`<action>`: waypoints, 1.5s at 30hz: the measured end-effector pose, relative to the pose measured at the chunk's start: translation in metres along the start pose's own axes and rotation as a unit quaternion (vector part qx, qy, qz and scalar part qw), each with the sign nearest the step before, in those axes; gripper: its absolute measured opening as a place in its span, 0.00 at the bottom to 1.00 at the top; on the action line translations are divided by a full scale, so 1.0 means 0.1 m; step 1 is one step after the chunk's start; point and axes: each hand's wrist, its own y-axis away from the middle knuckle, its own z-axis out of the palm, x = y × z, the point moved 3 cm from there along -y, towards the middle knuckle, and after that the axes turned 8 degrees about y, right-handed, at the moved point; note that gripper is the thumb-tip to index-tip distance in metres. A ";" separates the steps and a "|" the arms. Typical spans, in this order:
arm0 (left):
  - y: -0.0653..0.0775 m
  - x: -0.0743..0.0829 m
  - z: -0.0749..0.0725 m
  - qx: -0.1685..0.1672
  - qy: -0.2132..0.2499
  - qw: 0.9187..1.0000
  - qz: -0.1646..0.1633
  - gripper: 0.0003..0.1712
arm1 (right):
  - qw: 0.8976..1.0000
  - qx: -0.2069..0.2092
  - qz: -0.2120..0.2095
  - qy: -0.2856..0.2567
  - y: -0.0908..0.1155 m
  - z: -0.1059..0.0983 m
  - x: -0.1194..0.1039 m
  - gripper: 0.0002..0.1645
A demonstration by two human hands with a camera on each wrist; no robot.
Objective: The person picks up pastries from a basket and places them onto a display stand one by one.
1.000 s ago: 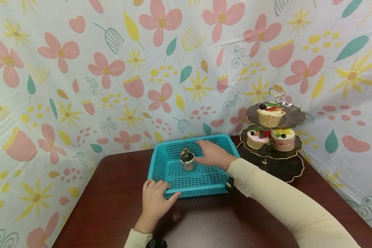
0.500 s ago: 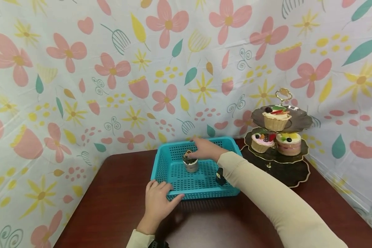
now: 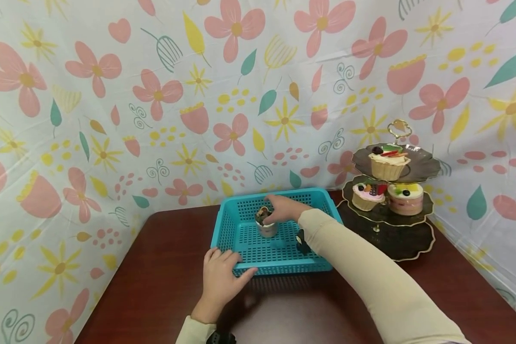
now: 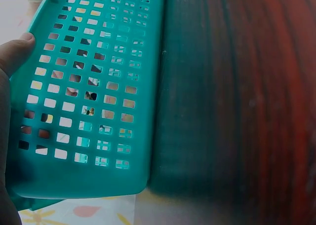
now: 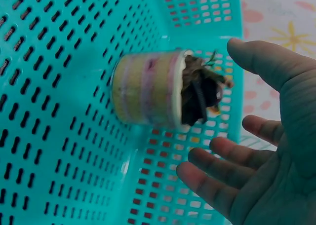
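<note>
A small layered cake [image 3: 267, 229] with a dark chocolate topping stands in a blue plastic basket [image 3: 279, 265]. My right hand [image 3: 284, 209] is over the basket beside the cake's topping. In the right wrist view, its thumb and fingers are spread around the topping with a gap; the cake [image 5: 148, 89] appears sideways there, with yellow and pink layers. My left hand [image 3: 221, 278] holds the basket's front left corner, fingers over the rim and thumb along the front. The left wrist view shows only part of that hand [image 4: 14, 55], at the perforated basket wall [image 4: 84, 178].
To the right of the basket stands a three-tier dark stand [image 3: 387, 239] with gold edges. A cream cupcake [image 3: 388, 165] sits on its top tier; a pink cupcake [image 3: 368, 197] and a round layered cake [image 3: 405, 199] share the middle one. A flowered cloth [image 3: 176, 143] hangs behind the table [image 3: 163, 258].
My right hand has moved left and a little down, from beside the cake to around its topping. The left hand stays on the basket corner. The head view has shifted slightly.
</note>
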 end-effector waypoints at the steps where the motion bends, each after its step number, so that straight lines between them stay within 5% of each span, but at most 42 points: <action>1: 0.00 0.00 0.00 0.000 -0.001 1.000 0.000 0.30 | 1.000 -0.005 0.007 -0.003 -0.02 0.01 0.02 0.52; 6: 0.00 0.00 0.00 0.003 -0.003 1.000 0.001 0.29 | 0.999 -0.020 0.026 -0.029 -0.12 0.09 0.12 0.54; 15: -0.01 -0.01 0.00 0.011 -0.002 1.000 0.007 0.29 | 1.000 0.006 0.007 -0.013 -0.19 0.28 0.15 0.47; 25: 0.00 -0.02 0.01 0.011 -0.007 1.000 0.005 0.28 | 0.999 0.027 0.017 -0.027 -0.25 0.40 0.19 0.51; 37: -0.01 -0.02 0.03 0.007 -0.007 1.000 0.009 0.28 | 0.998 0.053 0.024 -0.013 -0.24 0.31 0.25 0.38; 45: 0.00 -0.01 0.02 0.012 -0.006 1.000 0.008 0.28 | 0.994 0.078 0.014 -0.076 -0.12 0.13 0.25 0.35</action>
